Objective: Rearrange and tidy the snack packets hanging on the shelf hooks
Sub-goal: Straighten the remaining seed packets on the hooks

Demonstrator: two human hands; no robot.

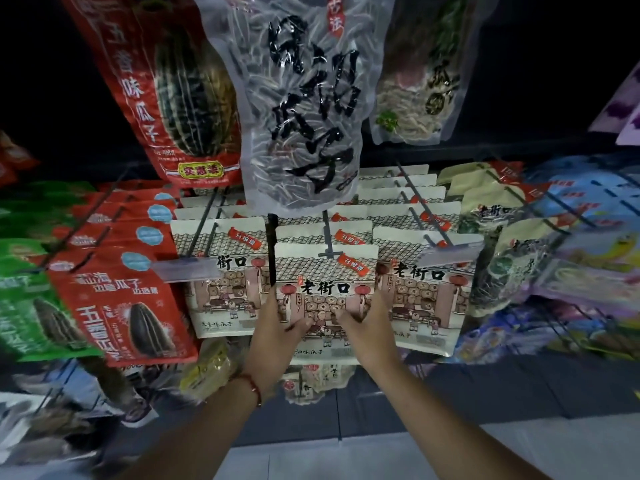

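**Both hands on the front cream packet**

You have the cream paper snack packet with the tiled-roof street drawing [325, 289] between your 2 hands, at the front of the middle hook row. Your left hand [277, 327] grips its left edge, thumb curled over the printed front; a red cord bracelet [254, 388] sits on that wrist. Your right hand [367, 327] grips the right edge the same way, thumb on the front, fingers behind. The packet hangs upright on the dark metal hook [327, 233], whose tip shows at the packet's top slot.

Just left of that packet hangs a matching cream packet row [221, 271], and just right of it another [426, 289], each behind a clear plastic price-tag holder [188, 268]. Further left of it is a red sunflower-seed packet [128, 306]. Directly above it a large clear bag of striped seeds with black brush lettering [304, 109] hangs down, with a big red seed bag [166, 84] to its left.
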